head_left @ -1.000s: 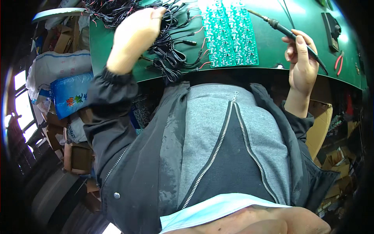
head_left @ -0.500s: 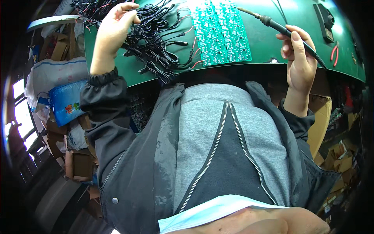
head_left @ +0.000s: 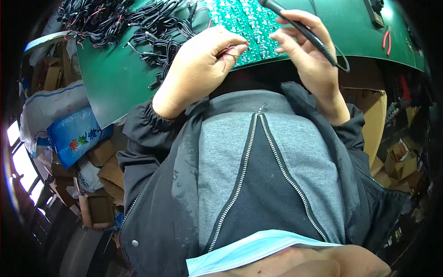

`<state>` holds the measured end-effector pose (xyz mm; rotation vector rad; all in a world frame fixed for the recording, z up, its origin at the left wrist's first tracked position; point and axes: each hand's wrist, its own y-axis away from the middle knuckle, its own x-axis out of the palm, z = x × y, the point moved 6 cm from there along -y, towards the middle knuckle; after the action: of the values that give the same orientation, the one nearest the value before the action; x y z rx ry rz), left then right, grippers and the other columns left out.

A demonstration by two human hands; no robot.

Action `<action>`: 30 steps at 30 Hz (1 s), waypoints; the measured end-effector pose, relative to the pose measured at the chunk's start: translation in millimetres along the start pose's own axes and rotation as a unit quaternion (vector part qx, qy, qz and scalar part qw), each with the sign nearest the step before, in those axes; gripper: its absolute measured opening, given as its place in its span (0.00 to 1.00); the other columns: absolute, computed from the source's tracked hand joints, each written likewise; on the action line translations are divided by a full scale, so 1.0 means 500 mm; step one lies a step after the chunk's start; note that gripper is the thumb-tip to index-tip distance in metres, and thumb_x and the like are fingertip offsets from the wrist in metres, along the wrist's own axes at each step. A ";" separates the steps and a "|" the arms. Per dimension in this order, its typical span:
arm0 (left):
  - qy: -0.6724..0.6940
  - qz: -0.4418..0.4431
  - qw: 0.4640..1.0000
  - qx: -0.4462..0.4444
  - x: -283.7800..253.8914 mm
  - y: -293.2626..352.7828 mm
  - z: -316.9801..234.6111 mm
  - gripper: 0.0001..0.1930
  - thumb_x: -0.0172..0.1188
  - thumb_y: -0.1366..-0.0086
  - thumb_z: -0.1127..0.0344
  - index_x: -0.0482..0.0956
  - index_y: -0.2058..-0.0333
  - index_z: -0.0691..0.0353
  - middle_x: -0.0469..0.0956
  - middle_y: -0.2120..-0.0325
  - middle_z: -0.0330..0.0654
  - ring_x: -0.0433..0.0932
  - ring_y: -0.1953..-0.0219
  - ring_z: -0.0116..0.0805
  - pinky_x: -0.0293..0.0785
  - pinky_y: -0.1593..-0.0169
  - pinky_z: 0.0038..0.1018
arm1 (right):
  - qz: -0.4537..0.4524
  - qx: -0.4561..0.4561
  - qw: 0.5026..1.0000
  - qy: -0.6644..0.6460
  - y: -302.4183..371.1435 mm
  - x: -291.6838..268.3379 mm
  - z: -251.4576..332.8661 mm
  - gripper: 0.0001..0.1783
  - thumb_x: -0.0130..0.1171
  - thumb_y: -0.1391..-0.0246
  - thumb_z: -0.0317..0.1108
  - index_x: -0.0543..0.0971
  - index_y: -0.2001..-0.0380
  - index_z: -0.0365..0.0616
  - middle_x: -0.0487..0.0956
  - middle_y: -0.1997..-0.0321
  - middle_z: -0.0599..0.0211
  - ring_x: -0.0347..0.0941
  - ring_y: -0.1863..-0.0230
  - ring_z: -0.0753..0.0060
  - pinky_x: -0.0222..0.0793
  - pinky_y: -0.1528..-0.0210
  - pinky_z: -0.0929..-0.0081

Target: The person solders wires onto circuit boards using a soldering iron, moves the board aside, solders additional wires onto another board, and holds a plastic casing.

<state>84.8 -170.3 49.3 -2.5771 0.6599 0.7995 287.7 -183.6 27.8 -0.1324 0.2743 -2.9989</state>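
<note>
Red wire (head_left: pixel 229 50) sits pinched in your left hand (head_left: pixel 198 69); steady it against the circuit board (head_left: pixel 244 23). Your right hand (head_left: pixel 307 51) grips the soldering iron (head_left: pixel 300 28) closed; approach gently.

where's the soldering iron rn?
Head view, top right: the soldering iron is in the right hand, over the green circuit board panel, opposite the left hand.

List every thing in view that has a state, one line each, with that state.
left hand: closed, pinching thin red and black wires at the board's edge
right hand: gripping the soldering iron, tip end out of frame
green circuit board panel: flat on the green table
black cables: loose, tangled pile
red-handled cutters: lying unused
blue bag: slumped beside the table
</note>
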 end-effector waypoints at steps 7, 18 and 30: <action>0.001 0.016 1.000 0.024 0.022 -0.003 -0.012 0.06 0.67 0.34 0.71 0.83 0.60 0.64 0.80 0.68 0.42 0.79 0.67 0.34 0.75 0.62 0.25 | 0.019 0.033 0.999 0.038 0.002 0.042 0.010 0.23 0.59 0.39 0.16 0.72 0.42 0.40 0.77 0.52 0.67 0.75 0.55 0.84 0.72 0.59 0.87; 0.050 -0.026 0.998 -0.037 0.020 -0.002 0.003 0.09 0.66 0.34 0.72 0.82 0.55 0.63 0.81 0.63 0.37 0.78 0.65 0.24 0.74 0.59 0.21 | 0.044 0.019 0.998 0.028 0.007 0.047 0.006 0.31 0.59 0.42 0.12 0.68 0.36 0.41 0.73 0.42 0.61 0.71 0.55 0.83 0.72 0.56 0.85; 0.097 0.020 0.993 -0.069 0.031 -0.003 0.011 0.08 0.65 0.33 0.73 0.82 0.55 0.62 0.80 0.62 0.34 0.73 0.64 0.18 0.71 0.59 0.18 | 0.013 0.011 0.996 0.082 -0.001 0.048 0.012 0.28 0.60 0.43 0.14 0.69 0.39 0.41 0.74 0.52 0.69 0.73 0.55 0.85 0.72 0.59 0.88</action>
<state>94.3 -171.5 36.2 -2.8020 0.7376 0.6313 264.7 -187.3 35.5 0.1201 0.2571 -2.9899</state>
